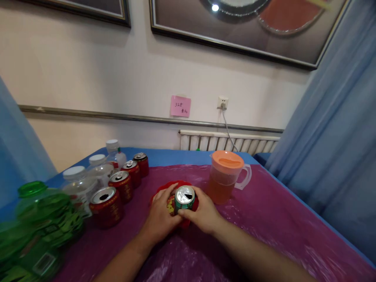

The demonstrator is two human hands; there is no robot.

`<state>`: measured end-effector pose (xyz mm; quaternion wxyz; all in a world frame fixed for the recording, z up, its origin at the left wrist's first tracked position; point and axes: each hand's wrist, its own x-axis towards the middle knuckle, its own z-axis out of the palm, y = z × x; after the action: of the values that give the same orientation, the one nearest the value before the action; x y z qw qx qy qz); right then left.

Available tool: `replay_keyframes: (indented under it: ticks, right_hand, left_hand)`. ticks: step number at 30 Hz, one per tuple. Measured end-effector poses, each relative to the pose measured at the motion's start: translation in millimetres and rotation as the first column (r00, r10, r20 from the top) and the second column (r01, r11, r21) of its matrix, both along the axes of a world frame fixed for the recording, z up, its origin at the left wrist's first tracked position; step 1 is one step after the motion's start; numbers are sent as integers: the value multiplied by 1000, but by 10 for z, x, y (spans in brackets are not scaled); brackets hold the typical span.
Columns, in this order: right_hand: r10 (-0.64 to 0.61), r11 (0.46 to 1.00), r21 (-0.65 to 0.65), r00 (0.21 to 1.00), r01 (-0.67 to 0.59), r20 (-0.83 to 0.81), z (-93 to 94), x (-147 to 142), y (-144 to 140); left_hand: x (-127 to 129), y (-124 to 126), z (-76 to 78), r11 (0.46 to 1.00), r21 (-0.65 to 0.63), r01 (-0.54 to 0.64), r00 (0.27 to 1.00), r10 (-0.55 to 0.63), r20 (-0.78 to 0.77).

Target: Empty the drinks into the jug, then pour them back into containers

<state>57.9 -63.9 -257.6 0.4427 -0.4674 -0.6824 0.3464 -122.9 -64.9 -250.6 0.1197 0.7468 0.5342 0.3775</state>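
Can (184, 199) gripped upright by our left hand (161, 217) and right hand (202, 214) over red dish (164, 188), catching drips | pitcher (226, 177) just right | opened cans (106, 206) lined left

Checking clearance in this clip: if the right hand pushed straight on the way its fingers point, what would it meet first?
The green-sided metal can it already touches; beyond that, the left hand. Depth past them is unclear.

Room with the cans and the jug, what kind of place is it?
Probably an indoor room set up for drinks: a covered table by a wall, framed pictures, a radiator and blue curtains.
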Motion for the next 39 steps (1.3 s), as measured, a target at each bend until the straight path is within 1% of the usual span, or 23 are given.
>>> replay_keyframes:
  ticks: [2, 5, 7, 9, 12, 15, 17, 19, 22, 24, 27, 30, 34, 36, 39]
  right_hand:
    - [11, 1000, -16, 1000, -11, 4, 65, -8, 4]
    - [-28, 999, 15, 1000, 28, 12, 161, 47, -49]
    - [-47, 998, 46, 999, 46, 7, 222, 143, -115]
    - [-60, 996, 73, 998, 59, 2, 275, 299, -209]
    - [-82, 993, 78, 996, 83, -24, 315, 644, -396]
    - [-142, 989, 42, 989, 144, -44, 280, 1096, -575]
    - [-241, 970, 27, 970, 241, -25, 214, 1434, -623]
    - [-365, 931, 20, 931, 365, 0, 124, 1786, -576]
    - [-552, 834, 9, 833, 552, 19, -15, 2294, -317]
    - [-632, 775, 16, 774, 632, 28, -85, 2594, -56]
    - [-690, 724, 11, 723, 690, 34, -148, 2976, 389]
    - [-735, 677, 0, 676, 736, 56, -195, 3291, 838]
    - [-765, 634, -50, 636, 771, 101, -323, 3597, 1366]
    - [-763, 629, -85, 635, 772, 122, -427, 3684, 1572]
    - [-751, 630, -124, 643, 766, 150, -584, 3752, 1802]
  left_hand:
    - [-19, 31, -31, 999, 25, 22, 1000, -22, -11]
    - [-55, 77, -115, 993, 70, 91, 996, -89, -20]
    - [-83, 104, -179, 984, 95, 149, 989, -147, -27]
    - [-108, 123, -227, 976, 111, 186, 982, -183, -37]
    - [-127, 141, -245, 976, 127, 179, 984, -175, -44]
    - [-131, 147, -216, 980, 150, 132, 991, -129, -31]
    - [-136, 148, -198, 982, 162, 100, 995, -98, -16]
    - [-149, 151, -197, 983, 174, 66, 998, -67, 2]
    - [-173, 165, -230, 982, 188, 27, 999, -31, 15]
    - [-188, 182, -255, 982, 190, 14, 1000, -15, 8]
    - [-214, 208, -260, 979, 201, -18, 1000, 20, -8]
    - [-264, 231, -221, 979, 200, -41, 998, 49, -35]
    - [-365, 267, -205, 985, 168, -42, 993, 59, -98]
    - [-403, 285, -240, 983, 171, -73, 991, 91, -101]
    - [-418, 295, -306, 979, 170, -116, 988, 132, -85]
